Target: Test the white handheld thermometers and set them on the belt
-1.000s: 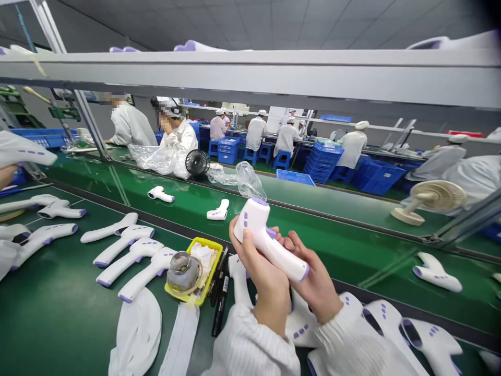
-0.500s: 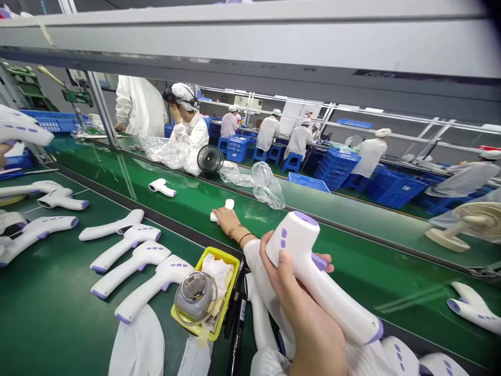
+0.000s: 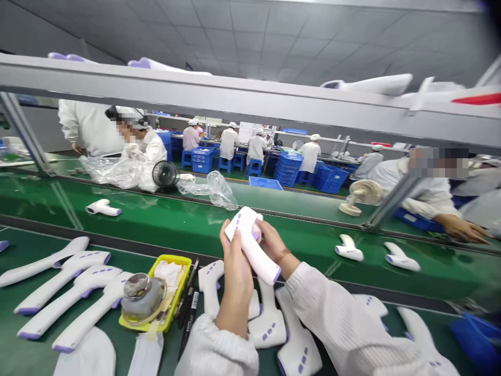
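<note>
A white infrared thermometer (image 3: pixel 256 256) with purple buttons, trigger and end cap is held up in front of me, its handle slanting down to the right. My left hand (image 3: pixel 238 266) is closed round its head, thumb on the near side. My right hand (image 3: pixel 272 240) is closed at its far side, by the trigger. A small white piece shows behind the head at the right fingers; what it belongs to is mostly hidden. Several more thermometers (image 3: pixel 268 324) lie below on the green bench, and others (image 3: pixel 74 303) lie in a row on the left.
A yellow tray (image 3: pixel 169 324) holds a metal-topped bottle and white cloth, with black pens (image 3: pixel 190 318) alongside. On the green belt (image 3: pixel 176 224) lie a few thermometers. Beyond are plastic bags (image 3: pixel 221 190), a black fan (image 3: pixel 165 174) and a beige fan (image 3: pixel 358 196). A co-worker's hand (image 3: pixel 465 227) shows at right.
My right hand has come back from a white thermometer on the belt, which no longer lies there, to the one in my left hand. The view has swung right and tilted up.
</note>
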`<state>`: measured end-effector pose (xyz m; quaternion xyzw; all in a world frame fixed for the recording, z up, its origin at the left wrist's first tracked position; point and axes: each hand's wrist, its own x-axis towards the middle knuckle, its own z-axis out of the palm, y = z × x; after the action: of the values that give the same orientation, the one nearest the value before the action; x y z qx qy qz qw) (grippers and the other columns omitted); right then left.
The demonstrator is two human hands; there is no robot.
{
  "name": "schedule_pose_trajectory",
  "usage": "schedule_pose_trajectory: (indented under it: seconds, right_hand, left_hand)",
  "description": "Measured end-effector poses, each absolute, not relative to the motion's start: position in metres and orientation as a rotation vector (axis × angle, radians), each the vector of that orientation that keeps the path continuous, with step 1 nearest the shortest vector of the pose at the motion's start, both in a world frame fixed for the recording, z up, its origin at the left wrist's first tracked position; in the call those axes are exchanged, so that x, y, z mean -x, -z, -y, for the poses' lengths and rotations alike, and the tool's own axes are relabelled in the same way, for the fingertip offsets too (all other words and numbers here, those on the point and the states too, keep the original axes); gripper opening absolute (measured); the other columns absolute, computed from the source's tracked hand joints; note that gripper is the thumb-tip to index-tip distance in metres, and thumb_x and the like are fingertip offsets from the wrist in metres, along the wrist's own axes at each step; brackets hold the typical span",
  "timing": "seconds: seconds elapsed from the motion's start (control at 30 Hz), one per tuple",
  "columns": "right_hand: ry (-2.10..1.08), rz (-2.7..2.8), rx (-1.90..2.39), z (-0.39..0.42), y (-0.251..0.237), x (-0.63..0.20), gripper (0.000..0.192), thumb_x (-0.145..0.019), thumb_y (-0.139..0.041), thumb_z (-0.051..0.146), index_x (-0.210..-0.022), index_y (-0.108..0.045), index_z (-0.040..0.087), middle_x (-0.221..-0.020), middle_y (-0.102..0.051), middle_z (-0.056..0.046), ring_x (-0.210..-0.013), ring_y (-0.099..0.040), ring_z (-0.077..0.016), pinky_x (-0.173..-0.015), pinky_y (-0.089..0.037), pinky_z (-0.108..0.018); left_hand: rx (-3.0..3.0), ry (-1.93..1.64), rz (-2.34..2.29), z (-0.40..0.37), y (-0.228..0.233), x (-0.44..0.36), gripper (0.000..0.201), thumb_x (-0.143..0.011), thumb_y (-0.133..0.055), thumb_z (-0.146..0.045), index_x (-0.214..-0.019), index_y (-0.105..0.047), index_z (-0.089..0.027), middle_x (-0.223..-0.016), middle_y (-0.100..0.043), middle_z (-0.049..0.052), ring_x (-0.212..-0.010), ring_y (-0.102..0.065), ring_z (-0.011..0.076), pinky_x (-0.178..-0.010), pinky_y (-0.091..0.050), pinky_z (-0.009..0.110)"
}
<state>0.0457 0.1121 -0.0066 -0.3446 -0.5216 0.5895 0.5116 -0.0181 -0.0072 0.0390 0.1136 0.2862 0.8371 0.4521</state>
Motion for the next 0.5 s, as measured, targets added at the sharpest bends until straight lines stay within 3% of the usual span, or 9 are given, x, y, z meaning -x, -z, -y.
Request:
schedule_pose_trajectory:
  seconds: [0.1, 0.2, 0.37, 0.43, 0.5]
  right_hand:
    - [-1.471, 1.011, 0.823, -0.094, -0.019, -0.114, 0.029, -0.081, -0.058, 0.048, -0.078, -0.057, 0.019, -0.063, -0.057, 0.000, -0.060, -0.060, -0.0173, -0.061, -0.056, -0.036]
    - [-1.508, 0.791, 0.729, -0.069, -0.037, -0.165, 0.024, -0.081, -0.055, 0.044, -0.080, -0.058, 0.020, -0.069, -0.063, -0.003, -0.071, -0.065, -0.0205, -0.068, -0.058, -0.037]
    - [-1.514, 0.589, 0.653, -0.038, -0.044, -0.195, 0.021, -0.080, -0.063, 0.035, -0.094, -0.061, 0.020, -0.073, -0.065, -0.002, -0.067, -0.063, -0.0187, -0.065, -0.055, -0.033]
    - [-1.499, 0.621, 0.661, -0.034, -0.042, -0.192, 0.029, -0.076, -0.068, 0.031, -0.102, -0.061, 0.021, -0.074, -0.063, 0.001, -0.069, -0.061, -0.0163, -0.064, -0.052, -0.029]
    - [-1.497, 0.705, 0.652, -0.032, -0.040, -0.188, 0.038, -0.071, -0.074, 0.027, -0.107, -0.061, 0.023, -0.076, -0.061, 0.004, -0.070, -0.058, -0.0133, -0.062, -0.048, -0.023]
  left_hand:
    - [-0.738, -2.004, -1.005, 0.013, -0.037, 0.004, 0.064, -0.077, -0.069, -0.020, -0.137, -0.047, -0.028, -0.115, -0.064, 0.009, -0.086, -0.069, 0.0198, -0.079, -0.054, 0.032]
    - [-1.167, -1.864, -1.372, 0.015, -0.029, -0.002, 0.057, -0.075, -0.073, -0.024, -0.130, -0.058, -0.030, -0.114, -0.063, 0.008, -0.101, -0.064, 0.0232, -0.091, -0.049, 0.034]
    - [-1.064, -1.552, -1.527, -0.005, 0.011, 0.009, 0.040, -0.069, -0.081, -0.030, -0.103, -0.068, -0.013, -0.071, -0.064, 0.005, -0.059, -0.062, 0.0201, -0.064, -0.054, 0.035]
    - [-0.963, -1.529, -1.543, -0.015, 0.028, 0.014, 0.044, -0.076, -0.075, -0.031, -0.111, -0.062, -0.008, -0.072, -0.064, 0.007, -0.059, -0.064, 0.0203, -0.062, -0.055, 0.035]
    - [-0.909, -1.555, -1.551, -0.021, 0.038, 0.015, 0.048, -0.086, -0.065, -0.033, -0.125, -0.053, -0.009, -0.087, -0.067, 0.013, -0.075, -0.069, 0.0223, -0.073, -0.056, 0.038]
